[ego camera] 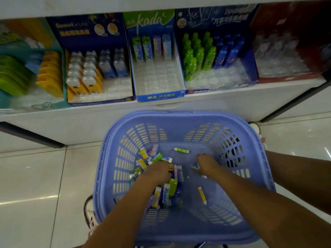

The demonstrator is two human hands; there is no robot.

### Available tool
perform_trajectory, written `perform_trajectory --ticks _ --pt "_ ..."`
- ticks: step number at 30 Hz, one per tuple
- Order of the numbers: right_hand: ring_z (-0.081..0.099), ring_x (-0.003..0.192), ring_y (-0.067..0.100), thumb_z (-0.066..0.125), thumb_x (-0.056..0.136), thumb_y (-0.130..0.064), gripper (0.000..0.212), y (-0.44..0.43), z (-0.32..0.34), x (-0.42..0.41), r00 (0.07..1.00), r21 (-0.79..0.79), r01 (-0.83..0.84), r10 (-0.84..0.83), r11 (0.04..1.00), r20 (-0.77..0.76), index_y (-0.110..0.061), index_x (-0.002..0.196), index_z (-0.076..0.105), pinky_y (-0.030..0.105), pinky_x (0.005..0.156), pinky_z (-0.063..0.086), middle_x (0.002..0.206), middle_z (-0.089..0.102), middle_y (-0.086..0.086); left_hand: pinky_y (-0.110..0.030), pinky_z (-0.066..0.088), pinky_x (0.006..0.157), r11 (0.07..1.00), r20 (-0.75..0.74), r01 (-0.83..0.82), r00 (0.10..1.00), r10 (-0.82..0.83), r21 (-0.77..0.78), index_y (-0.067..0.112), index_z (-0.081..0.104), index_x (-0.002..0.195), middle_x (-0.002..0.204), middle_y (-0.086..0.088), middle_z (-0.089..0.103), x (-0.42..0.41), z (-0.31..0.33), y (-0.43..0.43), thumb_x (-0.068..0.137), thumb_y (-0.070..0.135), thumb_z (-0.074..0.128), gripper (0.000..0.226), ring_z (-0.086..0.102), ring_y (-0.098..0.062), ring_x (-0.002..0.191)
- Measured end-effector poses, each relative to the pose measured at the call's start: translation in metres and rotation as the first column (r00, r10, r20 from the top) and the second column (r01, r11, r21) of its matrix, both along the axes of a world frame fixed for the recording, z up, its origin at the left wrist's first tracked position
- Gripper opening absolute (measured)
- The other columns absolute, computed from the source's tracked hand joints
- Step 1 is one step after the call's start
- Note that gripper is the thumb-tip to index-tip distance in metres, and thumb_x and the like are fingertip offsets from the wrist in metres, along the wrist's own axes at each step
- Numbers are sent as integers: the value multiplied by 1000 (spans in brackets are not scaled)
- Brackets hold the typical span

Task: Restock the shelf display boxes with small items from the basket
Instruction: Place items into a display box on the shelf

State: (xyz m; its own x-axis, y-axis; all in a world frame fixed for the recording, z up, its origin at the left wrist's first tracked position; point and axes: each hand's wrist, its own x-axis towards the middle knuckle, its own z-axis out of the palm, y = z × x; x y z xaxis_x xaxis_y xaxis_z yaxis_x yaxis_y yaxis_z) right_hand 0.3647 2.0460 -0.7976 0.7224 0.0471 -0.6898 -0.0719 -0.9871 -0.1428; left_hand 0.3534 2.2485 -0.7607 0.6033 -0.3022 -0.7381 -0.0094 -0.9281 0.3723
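Note:
A lavender plastic basket (pixel 179 116) stands on the floor below the shelf. Several small coloured packs (pixel 167 194) are heaped in its left half. My left hand (pixel 157 170) is pushed into that heap, its fingers curled down round some packs and mostly hidden. To the right, my right hand (pixel 206 162) reaches to the basket floor and pinches a small blue pack (pixel 195 165) at its thumb side. A green pack (pixel 181 150) and a yellow pack (pixel 202 195) lie loose. On the shelf, the blue kada display box (pixel 160 97) holds a few packs (pixel 152 48) at its back.
Beside the kada box stand a dark blue box (pixel 100 102) of white and blue items on the left and a box of green and blue bottle shapes (pixel 198 58) on the right. The shelf edge (pixel 232 97) overhangs the basket. My shoe (pixel 89 212) is beside the basket on the tiled floor.

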Motion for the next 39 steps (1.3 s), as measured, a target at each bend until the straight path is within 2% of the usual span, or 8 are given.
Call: perform_trajectory --ticks 3,6,10,16,20,24,30,39 --pt "45 79 23 58 85 -12 23 -3 -6 -5 1000 -32 20 -19 999 16 -5 106 64 33 81 47 84 50 8 -33 36 63 998 -13 -35 999 34 -55 12 45 70 70 -6 40 0 1 -4 95 19 50 26 40 -20 61" --pt "41 62 17 62 87 -21 13 6 9 2 990 -16 84 -85 996 -115 -9 82 63 30 68 41 64 40 3 -35 35 65 992 -12 -75 997 74 -104 9 48 74 67 -8 39 3 5 -5 97 20 48 25 38 -24 64" --pt "47 56 17 76 79 -22 26 16 40 14 970 353 241 -211 904 -121 -8 67 57 29 56 41 60 47 7 -29 32 58 940 -61 -246 969 239 -238 11 51 70 61 -9 40 10 21 -4 97 33 49 36 38 -21 56" --pt "62 74 8 79 72 -10 31 40 126 34 942 578 93 -260 811 213 -7 102 71 21 66 50 87 70 6 -18 52 57 521 -361 -678 726 586 -518 6 62 84 65 -2 57 33 77 -12 97 27 53 26 58 -9 56" --pt "68 77 10 66 85 -2 35 41 177 41 929 758 158 -355 633 104 -5 119 61 22 74 57 91 68 11 -20 53 61 464 -278 -629 734 620 -624 8 60 82 66 -6 58 47 123 1 97 13 51 18 58 -12 58" --pt "64 55 1 75 74 1 22 41 233 63 765 909 127 -622 397 165 -10 87 61 14 58 54 73 63 8 -17 50 57 323 -260 -567 716 647 -757 4 60 99 74 -10 62 59 168 13 99 14 46 18 61 -8 54" --pt "64 71 6 75 76 -6 16 66 272 127 601 816 -97 -619 571 505 -13 86 65 16 70 51 81 68 -2 -19 51 59 348 -2 -419 642 767 -839 12 64 84 69 0 63 66 191 29 99 27 46 28 59 -4 54" --pt "65 97 22 71 80 -8 23 129 250 199 599 543 -253 -312 801 738 -1 102 68 22 86 48 103 70 14 -26 44 55 340 -31 -522 577 816 -782 16 59 69 62 1 58 71 183 45 100 37 41 41 51 -13 51"
